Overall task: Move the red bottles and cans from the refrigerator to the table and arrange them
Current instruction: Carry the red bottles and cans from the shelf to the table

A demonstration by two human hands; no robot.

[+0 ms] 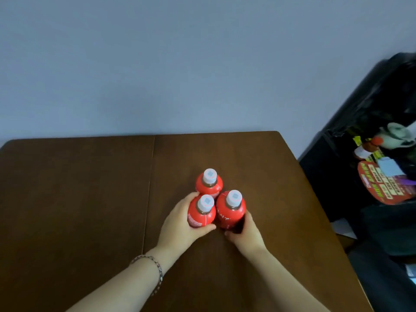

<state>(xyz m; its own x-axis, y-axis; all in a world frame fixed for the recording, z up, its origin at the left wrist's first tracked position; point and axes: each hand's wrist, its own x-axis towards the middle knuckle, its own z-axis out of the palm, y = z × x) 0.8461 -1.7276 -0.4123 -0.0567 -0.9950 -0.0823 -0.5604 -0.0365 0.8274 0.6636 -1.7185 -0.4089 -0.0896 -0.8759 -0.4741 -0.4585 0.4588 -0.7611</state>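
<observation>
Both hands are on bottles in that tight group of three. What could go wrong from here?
1. The far bottle stands unheld right behind the two gripped ones; pushing either forward could knock it over.
2. The left hand grips the near-left bottle and the right hand grips the near-right bottle, and the two are packed close together. Pulling fingers out of that narrow spot might tip a neighbour onto the table.

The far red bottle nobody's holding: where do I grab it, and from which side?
Probably wrap the far bottle round its red body below the shoulder, coming from the far side: it stands upright, and the two held bottles crowd its near side.
</observation>
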